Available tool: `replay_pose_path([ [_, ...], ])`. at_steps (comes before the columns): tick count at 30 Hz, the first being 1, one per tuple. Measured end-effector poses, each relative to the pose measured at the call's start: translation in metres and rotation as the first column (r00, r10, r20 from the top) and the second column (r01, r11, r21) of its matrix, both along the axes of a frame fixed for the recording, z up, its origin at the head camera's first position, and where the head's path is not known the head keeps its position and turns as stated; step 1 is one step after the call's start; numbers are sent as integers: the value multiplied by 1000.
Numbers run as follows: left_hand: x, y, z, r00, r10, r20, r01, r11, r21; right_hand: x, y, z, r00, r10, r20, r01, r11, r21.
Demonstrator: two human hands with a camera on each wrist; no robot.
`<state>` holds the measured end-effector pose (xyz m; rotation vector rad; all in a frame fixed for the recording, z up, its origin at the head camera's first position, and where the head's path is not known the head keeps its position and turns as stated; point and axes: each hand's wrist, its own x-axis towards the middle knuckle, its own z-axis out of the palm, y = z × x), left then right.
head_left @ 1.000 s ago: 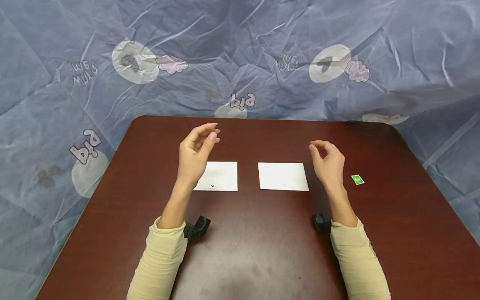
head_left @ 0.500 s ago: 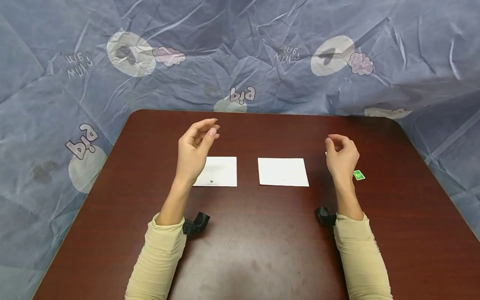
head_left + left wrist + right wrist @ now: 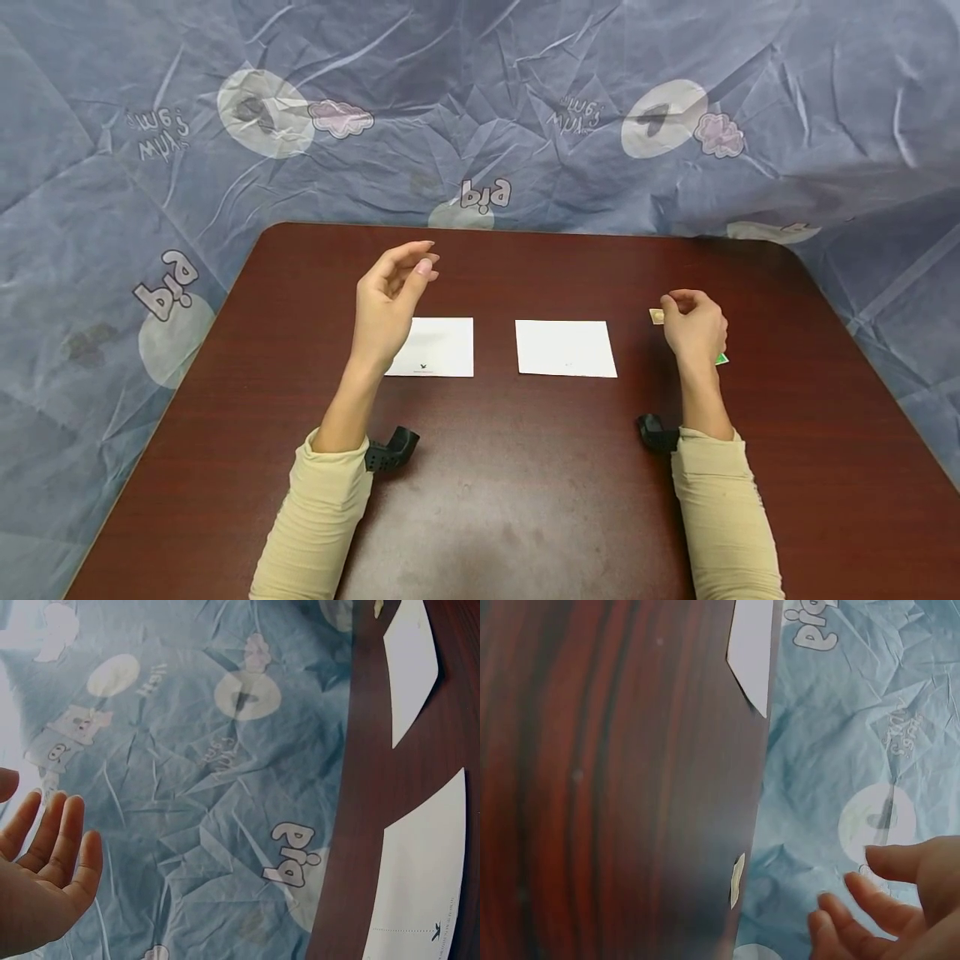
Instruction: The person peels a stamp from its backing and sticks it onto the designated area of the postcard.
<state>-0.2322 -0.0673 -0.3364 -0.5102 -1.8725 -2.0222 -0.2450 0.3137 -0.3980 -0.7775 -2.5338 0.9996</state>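
My left hand hovers above the left white paper rectangle, fingers relaxed and bent, nothing in them. That paper bears a small dark bird mark near its lower edge. To its right lies a second white paper rectangle. My right hand is close over a small tan stamp-like piece, which shows just left of the thumb. A small green stamp-like piece is mostly hidden behind that hand. In the right wrist view, the right fingers are loosely curved with a gap to the thumb, holding nothing.
A dark reddish-brown table carries the papers. Behind it hangs a wrinkled blue-grey cloth with printed pictures and words. Black wrist mounts stick out by both sleeves.
My right hand has moved right, away from the right paper, and lowered toward the small pieces. The tan piece has come into view as the green one became mostly covered. My left hand stays nearly still.
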Motion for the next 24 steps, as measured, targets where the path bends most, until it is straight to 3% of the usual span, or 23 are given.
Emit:
replay_pose_path([
  [7, 0, -1, 0, 1000, 0, -4, 0, 1000, 7, -4, 8, -1, 978, 72, 198, -84, 995, 54],
  [17, 1, -2, -2, 1000, -3, -3, 3, 1000, 7, -19, 15, -3, 905, 113, 409, -190, 970, 153],
  [21, 0, -4, -2, 1000, 4, -21, -4, 1000, 10, -27, 15, -5, 866, 123, 485, -241, 952, 189],
  [24, 0, -5, -2, 999, 15, -29, -15, 1000, 3, -32, 14, -6, 854, 111, 508, -246, 946, 208],
])
